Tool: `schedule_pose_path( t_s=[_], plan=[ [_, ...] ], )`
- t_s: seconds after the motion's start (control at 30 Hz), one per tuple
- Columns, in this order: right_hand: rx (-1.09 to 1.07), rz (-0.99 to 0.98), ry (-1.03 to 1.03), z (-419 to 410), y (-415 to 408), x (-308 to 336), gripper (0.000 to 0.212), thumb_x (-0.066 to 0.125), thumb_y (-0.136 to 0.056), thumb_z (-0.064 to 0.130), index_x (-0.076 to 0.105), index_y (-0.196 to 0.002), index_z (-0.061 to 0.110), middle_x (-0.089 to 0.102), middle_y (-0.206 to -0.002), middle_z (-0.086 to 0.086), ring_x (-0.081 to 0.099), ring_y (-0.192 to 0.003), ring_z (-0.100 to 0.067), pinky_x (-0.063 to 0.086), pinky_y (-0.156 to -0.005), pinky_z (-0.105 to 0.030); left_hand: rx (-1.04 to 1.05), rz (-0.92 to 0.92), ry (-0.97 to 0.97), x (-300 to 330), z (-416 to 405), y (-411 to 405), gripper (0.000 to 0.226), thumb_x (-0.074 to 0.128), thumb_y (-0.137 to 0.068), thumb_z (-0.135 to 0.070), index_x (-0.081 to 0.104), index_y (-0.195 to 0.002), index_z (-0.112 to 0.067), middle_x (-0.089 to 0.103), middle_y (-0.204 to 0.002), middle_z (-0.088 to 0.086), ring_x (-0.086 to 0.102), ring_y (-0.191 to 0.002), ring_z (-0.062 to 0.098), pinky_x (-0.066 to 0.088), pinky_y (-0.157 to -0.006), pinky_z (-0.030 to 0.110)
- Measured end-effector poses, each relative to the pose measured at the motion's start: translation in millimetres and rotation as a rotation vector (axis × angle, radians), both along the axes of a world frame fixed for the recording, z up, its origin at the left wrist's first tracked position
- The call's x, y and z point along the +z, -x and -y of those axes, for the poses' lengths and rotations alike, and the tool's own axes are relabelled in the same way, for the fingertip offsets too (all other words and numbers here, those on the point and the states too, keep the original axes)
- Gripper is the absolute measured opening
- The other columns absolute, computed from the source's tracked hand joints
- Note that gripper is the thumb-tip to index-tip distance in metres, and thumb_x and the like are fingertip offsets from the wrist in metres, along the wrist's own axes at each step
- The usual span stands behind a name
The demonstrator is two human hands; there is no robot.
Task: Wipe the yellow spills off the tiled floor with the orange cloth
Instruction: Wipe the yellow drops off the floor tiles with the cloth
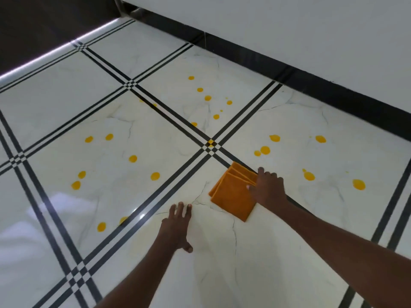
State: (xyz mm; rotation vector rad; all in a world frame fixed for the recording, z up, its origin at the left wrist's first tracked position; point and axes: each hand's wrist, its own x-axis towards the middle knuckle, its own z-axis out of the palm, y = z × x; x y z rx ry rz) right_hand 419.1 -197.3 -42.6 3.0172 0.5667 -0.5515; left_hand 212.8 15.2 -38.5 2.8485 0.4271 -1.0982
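While the right hand (268, 188) presses flat, fingers spread, on the right edge of the folded orange cloth (232, 193) at lower centre of the frame, the nearest yellow spills (264, 150) lie just beyond it toward the upper right. The left hand (178, 225) rests with a released grip on the tiled floor (144, 203), holding nothing. The right hand is therefore nearer; the stroke would likely run up and right.

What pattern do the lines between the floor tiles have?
Triple black stripes, forming small checkerboards where they cross; clearest in the head view.

No readable text, label or number appears anywhere.
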Motion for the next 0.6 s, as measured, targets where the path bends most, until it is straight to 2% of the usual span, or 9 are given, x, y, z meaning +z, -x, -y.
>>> schedule_pose_path(
  t_s=[0.07, 0.13, 0.2, 0.27, 0.37, 0.47, 0.6],
  plan=[
    [-0.058, -0.018, 0.001, -7, -5, -13, 0.089, 0.062, -0.089, 0.062, 0.027, -0.152, 0.009, 0.050, -0.146, -0.017, 0.050, -0.133, -0.034, 0.043, -0.106, -0.045, 0.032, 0.033, -0.049, -12, 8, -1, 0.137, 0.082, -0.068, -0.058, -0.009, -0.159, -0.011, -0.006, -0.165, 0.016, -0.001, -0.152, 0.039, 0.035, -0.114, 0.054],
    [-0.112, -0.023, -0.020, -19, -10, -30, 0.096, 0.069, -0.084, 0.063, 0.027, -0.151, 0.010, 0.048, -0.146, -0.017, 0.049, -0.135, -0.034, 0.043, -0.107, -0.047, 0.052, 0.058, -0.101, -22, 15, -3, 0.135, 0.082, -0.071, -0.054, -0.010, -0.158, -0.008, -0.005, -0.164, 0.019, -0.001, -0.151, 0.043, 0.032, -0.114, 0.057],
    [-0.144, -0.100, -0.077, -26, -17, -42, 0.088, 0.074, -0.084, 0.055, 0.033, -0.147, 0.010, 0.055, -0.142, -0.016, 0.054, -0.132, -0.035, 0.044, -0.107, -0.046, 0.058, 0.051, -0.114, -30, 20, -3, 0.133, 0.083, -0.072, -0.049, -0.010, -0.158, -0.006, -0.005, -0.163, 0.020, -0.001, -0.151, 0.045, 0.031, -0.115, 0.057],
    [-0.161, -0.216, -0.192, -27, -21, -40, 0.069, 0.075, -0.087, 0.047, 0.049, -0.138, 0.010, 0.062, -0.136, -0.013, 0.061, -0.125, -0.033, 0.049, -0.103, -0.042, 0.067, 0.026, -0.105, -28, 21, -5, 0.131, 0.082, -0.073, -0.050, -0.006, -0.158, -0.006, 0.000, -0.163, 0.020, 0.003, -0.151, 0.044, 0.034, -0.114, 0.054],
    [-0.219, -0.292, -0.357, -11, -20, -16, 0.052, 0.077, -0.088, 0.037, 0.061, -0.130, 0.010, 0.066, -0.130, -0.012, 0.064, -0.119, -0.033, 0.050, -0.097, -0.039, 0.108, 0.060, -0.062, -14, 18, -24, 0.108, 0.076, -0.077, -0.053, 0.018, -0.156, -0.008, 0.027, -0.154, 0.016, 0.032, -0.142, 0.035, 0.042, -0.107, 0.047],
    [-0.234, -0.194, -0.477, 14, -24, 16, 0.028, 0.076, -0.087, 0.027, 0.066, -0.110, 0.014, 0.070, -0.115, -0.011, 0.066, -0.109, -0.033, 0.046, -0.084, -0.033, 0.121, 0.167, -0.008, -2, 18, -51, 0.075, 0.067, -0.084, -0.055, 0.043, -0.143, -0.017, 0.046, -0.135, 0.008, 0.047, -0.127, 0.029, 0.045, -0.100, 0.044],
    [-0.177, 0.085, -0.528, 39, -26, 69, 0.016, 0.067, -0.092, 0.021, 0.069, -0.107, 0.019, 0.071, -0.091, -0.004, 0.067, -0.091, -0.034, 0.047, -0.075, -0.034, 0.118, 0.317, 0.045, 2, 25, -85, 0.066, 0.061, -0.091, -0.049, 0.044, -0.144, -0.015, 0.047, -0.140, 0.009, 0.046, -0.130, 0.028, 0.044, -0.102, 0.044]
  ],
)
